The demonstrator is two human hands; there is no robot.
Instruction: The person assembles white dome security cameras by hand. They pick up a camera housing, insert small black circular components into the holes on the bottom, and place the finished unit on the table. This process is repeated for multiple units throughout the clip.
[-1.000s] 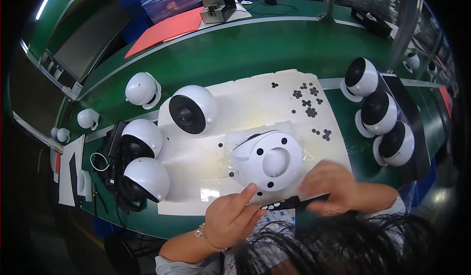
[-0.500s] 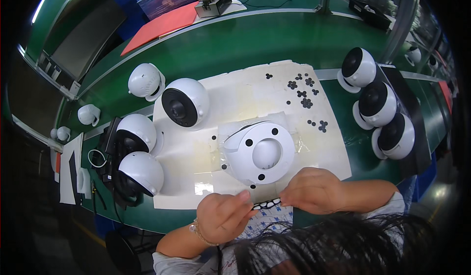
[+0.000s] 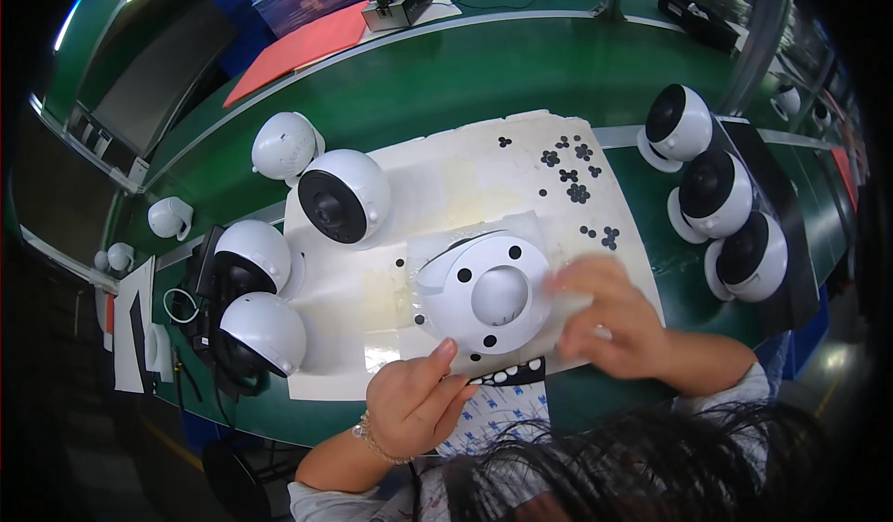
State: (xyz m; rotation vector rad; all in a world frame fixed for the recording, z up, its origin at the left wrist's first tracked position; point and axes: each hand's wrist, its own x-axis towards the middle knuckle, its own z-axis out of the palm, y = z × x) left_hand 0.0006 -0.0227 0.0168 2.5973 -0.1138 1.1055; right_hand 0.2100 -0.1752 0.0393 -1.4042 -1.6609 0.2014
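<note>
A white round-headed camera [image 3: 437, 285] stands with its ring-shaped base [image 3: 456, 315] facing up, on a clear film pad. Black round pads [image 3: 489, 341] sit on the base's rim; I see three. Just below it, my left hand [image 3: 414, 401] pinches the edge of a pad sheet [image 3: 498, 418], which has a black strip with white round gaps and a blue-printed white part. My right hand [image 3: 614, 322] is raised at the base's right side, its fingers smeared by motion. Whether they hold anything I cannot make out.
Cream board [image 3: 419, 178] lies on the green table [image 3: 446, 66], with loose black pads [image 3: 578, 194] at upper right. More white cameras [image 3: 344, 196] stand on the left, and three others [image 3: 714, 196] at right. Black cables and adapters [image 3: 209, 280] lie at left.
My right hand has let go of the pad sheet and moved up and right to the camera base. The left hand still holds the sheet, and more of its black strip shows.
</note>
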